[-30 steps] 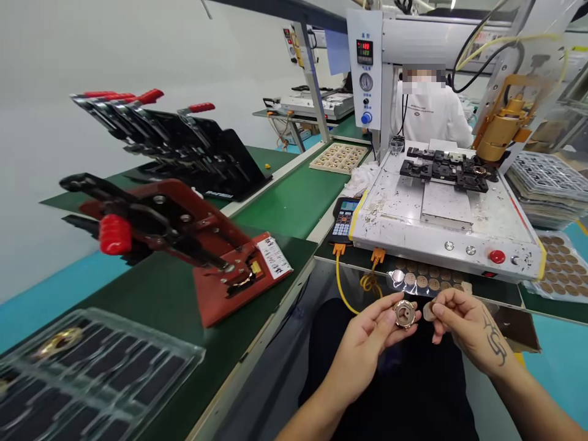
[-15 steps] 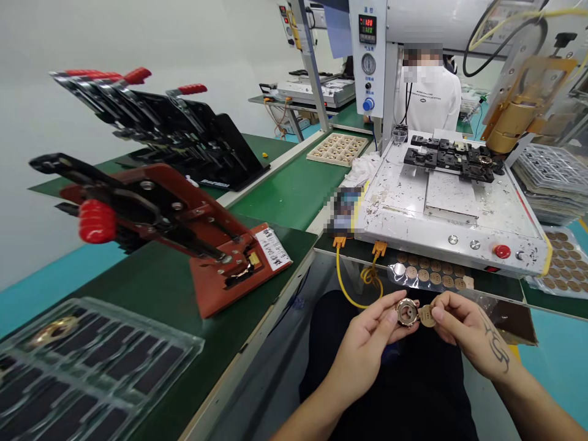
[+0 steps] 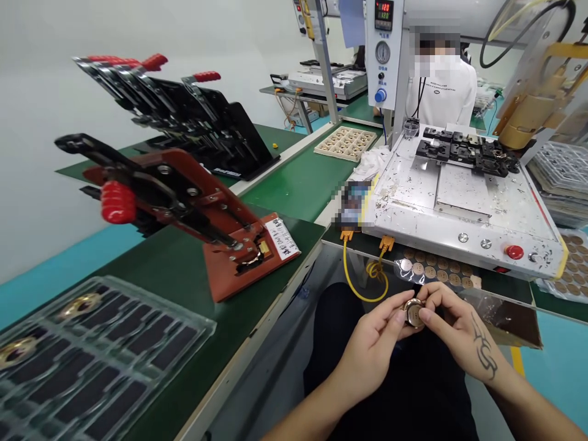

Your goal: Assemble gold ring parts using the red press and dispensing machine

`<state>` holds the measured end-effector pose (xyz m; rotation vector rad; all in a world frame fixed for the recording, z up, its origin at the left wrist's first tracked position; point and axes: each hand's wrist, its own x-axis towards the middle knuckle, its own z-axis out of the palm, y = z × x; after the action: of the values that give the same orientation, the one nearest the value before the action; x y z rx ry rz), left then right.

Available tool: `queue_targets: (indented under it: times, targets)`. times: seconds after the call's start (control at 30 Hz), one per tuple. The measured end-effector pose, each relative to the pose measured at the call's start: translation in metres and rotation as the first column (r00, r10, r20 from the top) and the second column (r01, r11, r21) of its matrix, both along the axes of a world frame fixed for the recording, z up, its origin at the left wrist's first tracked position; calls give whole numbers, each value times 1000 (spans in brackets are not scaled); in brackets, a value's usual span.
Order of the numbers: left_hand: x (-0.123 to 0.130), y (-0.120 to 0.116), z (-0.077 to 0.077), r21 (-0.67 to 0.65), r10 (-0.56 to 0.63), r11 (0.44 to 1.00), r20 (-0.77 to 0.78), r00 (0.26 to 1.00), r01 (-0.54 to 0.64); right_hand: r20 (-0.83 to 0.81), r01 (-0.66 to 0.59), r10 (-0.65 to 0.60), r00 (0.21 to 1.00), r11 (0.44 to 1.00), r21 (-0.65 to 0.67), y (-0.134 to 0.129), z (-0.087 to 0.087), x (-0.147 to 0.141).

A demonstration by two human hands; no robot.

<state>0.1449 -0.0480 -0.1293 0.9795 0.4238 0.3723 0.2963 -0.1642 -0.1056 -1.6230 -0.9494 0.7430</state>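
My left hand [image 3: 374, 343] is closed round a small gold-coloured watch case [image 3: 411, 302], pinched between thumb and fingers above my lap. My right hand [image 3: 452, 327] is closed too, its thumb at the edge of a round brown disc [image 3: 414, 316] with small printing. The disc lies over the opening of the case, and I cannot tell whether it sits flat inside. Fingertips hide parts of both. A clear sheet with rows of similar discs [image 3: 430, 272] lies just beyond my hands, under the machine's front edge.
A white press machine [image 3: 413, 214] with a red button stands ahead. To the left are a brown toggle clamp fixture [image 3: 215, 275] and a clear tray [image 3: 151, 312] holding gold watch parts. A cream tray [image 3: 321, 151] sits farther back. Across the bench is a person in white [image 3: 445, 101].
My right hand has moved left, bringing the brown disc from beside the watch case onto its opening. My left hand still holds the case. The view has shifted slightly.
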Motion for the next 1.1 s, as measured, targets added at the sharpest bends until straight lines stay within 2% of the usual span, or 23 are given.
queue_targets:
  times: [0.4, 0.73, 0.83, 0.97, 1.03, 1.1]
  targets:
    - [-1, 0, 0, 111, -35, 993, -10, 999, 36, 49, 3, -2, 999, 1000, -24, -3, -3, 1]
    - [-1, -6, -3, 132, -13, 991, -12, 1000, 15, 82, 10, -12, 997, 1000, 13, -5, -9, -3]
    - [0, -9, -6, 185, 10, 983, -37, 999, -3, 182, 30, -41, 982, 998, 60, -4, -13, -6]
    - [0, -6, -8, 324, 33, 946, -78, 996, -6, 359, 106, -126, 925, 992, 76, -5, -24, -3]
    - [-1, 0, -6, 415, -15, 908, -101, 995, 55, 427, 44, -59, 902, 998, 44, -5, -27, 0]
    - [-2, 9, -1, 519, -76, 844, -137, 988, 137, 508, -87, 55, 860, 995, 39, -4, -27, 4]
